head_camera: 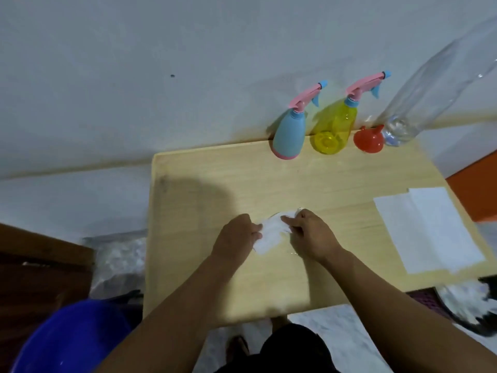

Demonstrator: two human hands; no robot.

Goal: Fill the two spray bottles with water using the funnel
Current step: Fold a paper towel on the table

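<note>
both hands are working at the middle of the pale wooden desk (204,184), holding a crumpled white paper tissue (269,232) between them. the left hand (236,235) is gripping the tissue's left end, its fingers (255,232) curled onto the paper. the right hand (309,235) is pinching the tissue's upper right part, its fingers (289,219) bent around the paper. the tissue is lying against the desk surface, and a faint wet sheen is showing on the wood just beside it.

along the far edge of the desk, by the white wall, the task's things are standing in a row. the light blue plastic spray bottle with a pink trigger head (290,133) is standing furthest left, its head in place. just to its right the transparent yellow spray bottle with a pink trigger head (336,125) is standing, also capped. next the small red plastic funnel (368,140) is sitting with its wide mouth down on the desk. right beside the funnel a tall clear plastic bottle (430,87) is standing; i cannot tell how much water it is holding.

near the desk's right edge, flat white paper sheets (430,230) are lying well apart from the hands. a blue plastic basin (72,337) is sitting on the floor at lower left.
</note>
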